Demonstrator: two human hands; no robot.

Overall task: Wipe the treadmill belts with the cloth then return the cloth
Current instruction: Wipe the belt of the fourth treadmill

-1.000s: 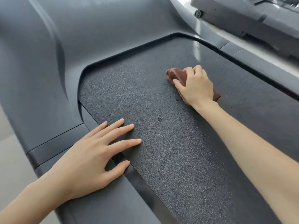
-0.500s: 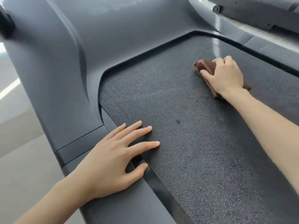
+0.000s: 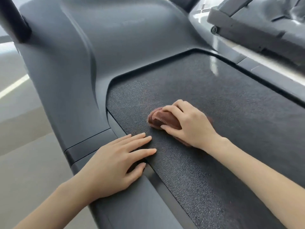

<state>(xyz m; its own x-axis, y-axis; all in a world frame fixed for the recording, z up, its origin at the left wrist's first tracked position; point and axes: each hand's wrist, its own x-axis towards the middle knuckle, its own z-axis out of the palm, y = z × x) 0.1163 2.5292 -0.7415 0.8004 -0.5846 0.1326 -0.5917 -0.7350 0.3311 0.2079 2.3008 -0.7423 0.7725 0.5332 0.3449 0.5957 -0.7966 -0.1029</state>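
A black, textured treadmill belt (image 3: 214, 100) fills the middle and right of the head view. On it lies a bunched brown cloth (image 3: 162, 119), near the belt's left front part. My right hand (image 3: 189, 124) grips the cloth, fingers curled over its top and thumb along its near side, pressing it onto the belt. My left hand (image 3: 115, 164) lies flat with straight, spread fingers, palm on the grey side rail (image 3: 132, 204) and fingertips reaching onto the belt's left edge, a short way from the cloth.
The grey motor cover (image 3: 102, 47) rises at the belt's far end, with a dark upright post (image 3: 14, 19) at far left. A second treadmill (image 3: 264, 27) stands at the upper right. Pale floor (image 3: 24, 146) lies to the left.
My right hand has drawn the cloth across the belt from its far right part toward the near left, close to my left hand. My left hand has stayed planted on the rail.
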